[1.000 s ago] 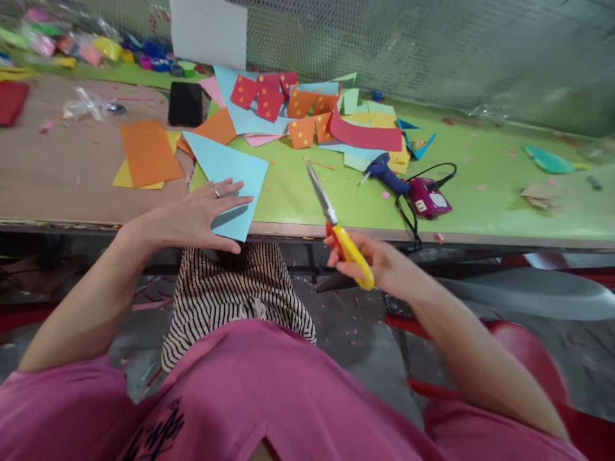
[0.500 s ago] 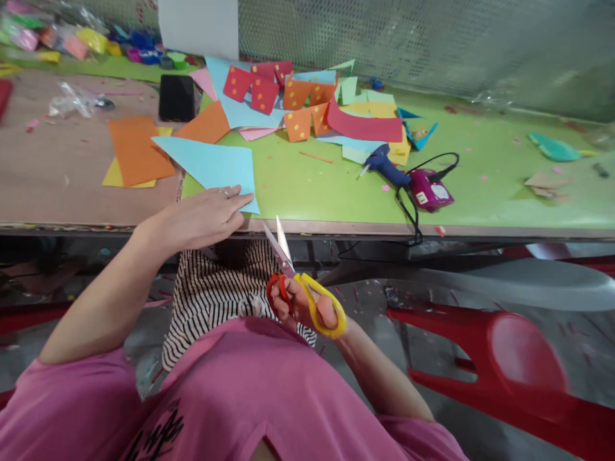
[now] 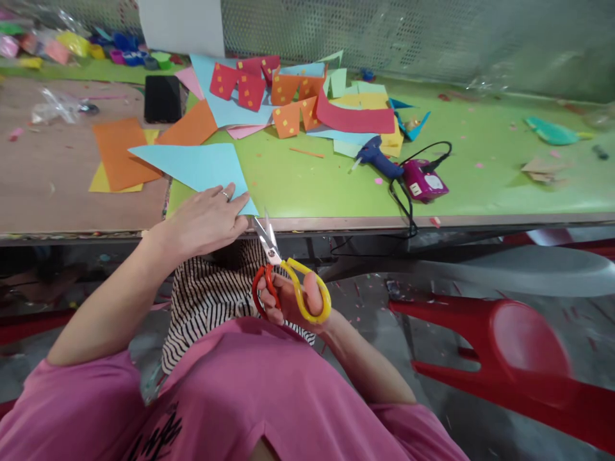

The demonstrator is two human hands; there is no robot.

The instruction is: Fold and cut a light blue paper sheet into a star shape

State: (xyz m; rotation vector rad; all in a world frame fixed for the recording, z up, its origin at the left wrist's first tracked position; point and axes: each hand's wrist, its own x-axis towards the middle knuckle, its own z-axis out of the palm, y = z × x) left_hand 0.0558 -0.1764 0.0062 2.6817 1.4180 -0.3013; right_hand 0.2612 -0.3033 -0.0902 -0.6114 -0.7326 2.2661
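A folded light-blue sheet of paper (image 3: 196, 163), wedge-shaped, lies at the table's front edge. My left hand (image 3: 206, 218) rests on its lower right part, fingers stretched out over it, with a ring on one finger. In my right hand (image 3: 293, 298) is a pair of scissors (image 3: 273, 253) with one red and one yellow handle. Their blades are parted and point up at the table edge, the tips close to the paper's lower right corner. Whether a blade touches the paper, I cannot tell.
Behind lie orange paper (image 3: 125, 153), a black phone (image 3: 163, 99), dotted red cutouts (image 3: 250, 93) and a red strip (image 3: 353, 118). A blue glue gun (image 3: 382, 160) and its cable sit beside a magenta power socket (image 3: 423, 182). A red chair (image 3: 523, 346) stands at right.
The scissors in my right hand have come up and left, nearer to the paper's corner, and their blades have turned more to the left. My left hand stays on the paper.
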